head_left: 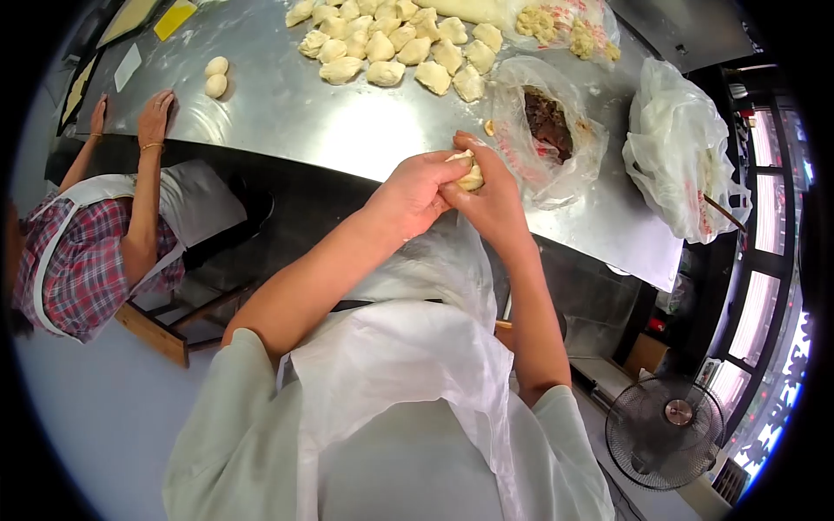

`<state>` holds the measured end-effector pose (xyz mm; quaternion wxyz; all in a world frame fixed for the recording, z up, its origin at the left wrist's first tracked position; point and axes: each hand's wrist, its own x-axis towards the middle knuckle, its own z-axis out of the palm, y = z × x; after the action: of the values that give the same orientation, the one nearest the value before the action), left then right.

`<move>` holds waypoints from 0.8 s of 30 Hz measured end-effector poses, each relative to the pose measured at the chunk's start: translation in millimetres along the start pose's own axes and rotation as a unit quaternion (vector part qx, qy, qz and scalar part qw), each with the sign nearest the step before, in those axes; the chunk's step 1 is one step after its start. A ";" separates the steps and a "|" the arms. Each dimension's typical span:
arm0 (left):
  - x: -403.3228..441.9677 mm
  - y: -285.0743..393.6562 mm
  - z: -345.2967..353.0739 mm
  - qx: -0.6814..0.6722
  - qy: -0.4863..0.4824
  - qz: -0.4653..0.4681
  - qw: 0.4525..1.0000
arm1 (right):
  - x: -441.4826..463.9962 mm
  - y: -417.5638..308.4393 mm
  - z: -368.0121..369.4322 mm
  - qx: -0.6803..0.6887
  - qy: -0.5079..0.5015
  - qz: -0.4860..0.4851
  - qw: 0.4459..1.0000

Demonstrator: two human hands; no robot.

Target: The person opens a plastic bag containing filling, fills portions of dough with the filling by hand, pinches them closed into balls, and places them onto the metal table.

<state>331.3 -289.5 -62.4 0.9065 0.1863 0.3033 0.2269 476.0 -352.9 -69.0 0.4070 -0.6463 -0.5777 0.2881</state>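
Note:
Near the front edge of the metal table, my left hand [417, 193] and my right hand [486, 189] meet around a small piece of dough [470, 176]. The fingers of both hands are closed on it, and the dough is partly hidden by them. Just right of my hands lies an open plastic bag [589, 143] with a dark reddish-brown filling [547, 126] inside. Beyond my hands, many pale dough pieces [380, 47] lie grouped on the table [287, 113]. A small scrap [490, 128] rests beside the bag.
Two dough balls [216, 75] sit at the left, near a co-worker's hands [156, 117]. White and yellow scrapers [176, 19] lie farther back. A bulky white plastic bag [678, 143] stands at the right, and crumbly dough [539, 24] lies at the back. A fan [665, 432] is lower right.

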 end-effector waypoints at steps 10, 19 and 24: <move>-4.6 28.0 -7.1 0.154 -0.088 -0.075 0.981 | 4.3 -8.2 4.3 0.075 0.009 -0.046 0.996; -22.3 24.4 18.2 0.013 -0.021 -0.009 1.000 | 12.5 -16.3 14.1 0.123 0.112 -0.024 0.986; -7.4 0.3 9.6 0.054 -0.031 0.119 0.991 | 25.2 -25.8 13.2 0.022 0.105 -0.070 0.992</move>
<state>332.1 -295.0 -51.6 0.8708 0.2767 0.2625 0.3103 455.8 -325.6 -51.0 0.4985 -0.6217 -0.5694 0.2017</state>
